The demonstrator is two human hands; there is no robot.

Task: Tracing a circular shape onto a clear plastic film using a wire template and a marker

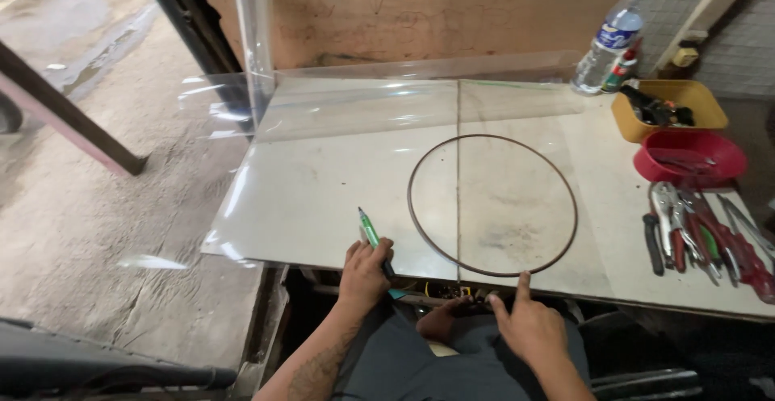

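The left hand (pixel 365 270) has its grip pinched around a green marker (pixel 371 236), fingers curled tight on the barrel. The marker tilts up and away from the person, its long axis leaning slightly to the left, its lower end hidden under the fingers at the near edge of the clear plastic sheet (pixel 323 175). The right hand (pixel 529 328) holds nothing; its grip is loose, the forefinger stretched out and pressing on the near rim of a thin dark ring (pixel 413 215), the other fingers folded back.

The ring lies flat on the sheet, to the right of the marker and a little farther from the person. Its near left arc passes just beside the marker hand, so the left hand is the nearer one to that side, while the right hand already touches the near arc.

The sheet covers most of the bench (pixel 601 207). At the far right corner stands a clear water bottle (pixel 607 46) with a blue label and white cap. Near it sit a yellow tray (pixel 706 94) with dark tools and a red bowl (pixel 694 159). Pliers with red handles (pixel 702 236) lie along the right edge
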